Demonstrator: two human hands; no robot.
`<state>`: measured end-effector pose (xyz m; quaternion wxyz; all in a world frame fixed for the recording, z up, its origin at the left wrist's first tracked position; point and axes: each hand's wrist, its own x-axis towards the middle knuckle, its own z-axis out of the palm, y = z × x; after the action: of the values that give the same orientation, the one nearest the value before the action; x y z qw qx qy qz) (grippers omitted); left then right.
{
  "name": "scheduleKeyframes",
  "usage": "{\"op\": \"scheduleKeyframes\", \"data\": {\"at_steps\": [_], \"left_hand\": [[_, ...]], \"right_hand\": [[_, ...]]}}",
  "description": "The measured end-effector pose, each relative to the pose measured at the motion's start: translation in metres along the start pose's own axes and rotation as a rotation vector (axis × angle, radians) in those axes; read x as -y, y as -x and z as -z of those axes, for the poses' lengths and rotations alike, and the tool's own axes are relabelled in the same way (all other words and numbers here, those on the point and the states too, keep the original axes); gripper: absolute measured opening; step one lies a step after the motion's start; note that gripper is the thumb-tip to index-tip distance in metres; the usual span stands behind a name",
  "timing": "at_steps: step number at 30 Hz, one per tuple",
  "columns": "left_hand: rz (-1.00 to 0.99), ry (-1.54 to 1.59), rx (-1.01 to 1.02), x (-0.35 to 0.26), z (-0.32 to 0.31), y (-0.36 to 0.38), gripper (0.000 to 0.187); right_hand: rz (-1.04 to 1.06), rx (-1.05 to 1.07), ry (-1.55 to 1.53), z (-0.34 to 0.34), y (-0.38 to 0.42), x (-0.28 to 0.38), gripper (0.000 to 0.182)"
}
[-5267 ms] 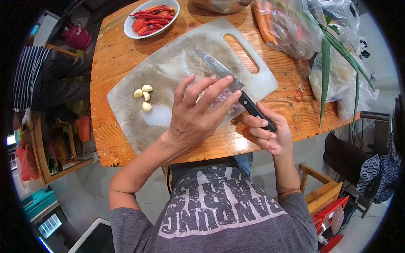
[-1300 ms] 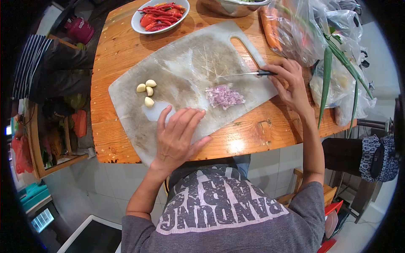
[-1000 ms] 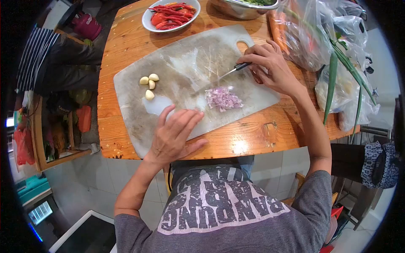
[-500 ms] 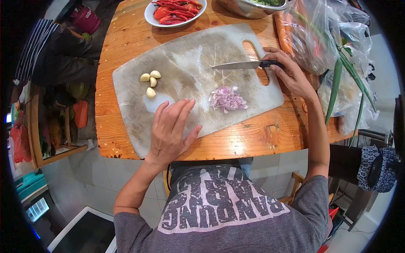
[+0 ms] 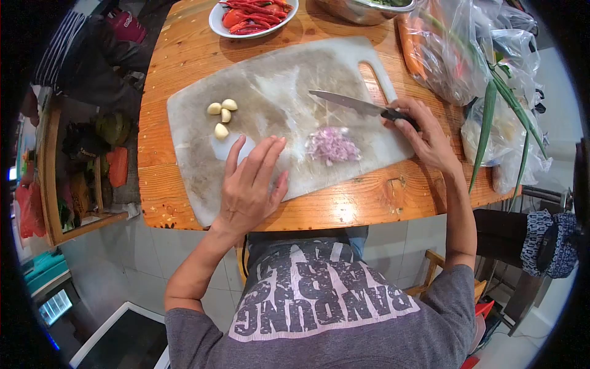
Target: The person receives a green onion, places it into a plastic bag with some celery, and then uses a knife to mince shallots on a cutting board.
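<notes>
My right hand (image 5: 424,134) grips the black handle of a kitchen knife (image 5: 353,103), its blade pointing left above the cutting board. Just below the blade lies a small heap of chopped purple onion (image 5: 334,145). My left hand (image 5: 251,181) rests open over the front left of the white, stained cutting board (image 5: 270,67), fingers stretched out and holding nothing. Beyond its fingertips sit several peeled garlic cloves (image 5: 225,115), grouped on the left half of the board.
A white plate of red chilies and tomato (image 5: 216,23) stands at the back of the wooden table (image 5: 169,203). Beside it is a metal bowl (image 5: 362,13) with greens. Plastic bags (image 5: 452,67) with carrots (image 5: 413,46) and green onion leaves (image 5: 485,129) lie on the right.
My right hand has drawn the knife's handle toward me, so the blade now slants more. My left hand stays nearly in place.
</notes>
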<state>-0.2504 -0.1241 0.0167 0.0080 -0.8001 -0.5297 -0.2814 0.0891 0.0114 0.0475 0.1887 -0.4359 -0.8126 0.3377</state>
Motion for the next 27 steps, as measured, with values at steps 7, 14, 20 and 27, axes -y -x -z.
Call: {"op": "scheduleKeyframes", "data": {"at_steps": [7, 14, 20, 27], "left_hand": [[-0.091, -0.011, -0.018, 0.006, -0.006, -0.02, 0.05], [-0.096, 0.028, -0.031, 0.014, -0.009, -0.017, 0.042], [-0.082, 0.072, -0.031, 0.015, -0.009, -0.018, 0.04], [-0.072, 0.095, -0.004, 0.014, -0.01, -0.019, 0.042]], "right_hand": [[0.149, -0.202, 0.256, -0.001, 0.039, -0.001, 0.029], [0.229, 0.001, 0.194, 0.028, 0.011, 0.018, 0.024], [0.131, 0.221, 0.202, 0.045, 0.021, 0.006, 0.025], [0.142, 0.175, 0.241, 0.036, 0.023, 0.003, 0.025]]}}
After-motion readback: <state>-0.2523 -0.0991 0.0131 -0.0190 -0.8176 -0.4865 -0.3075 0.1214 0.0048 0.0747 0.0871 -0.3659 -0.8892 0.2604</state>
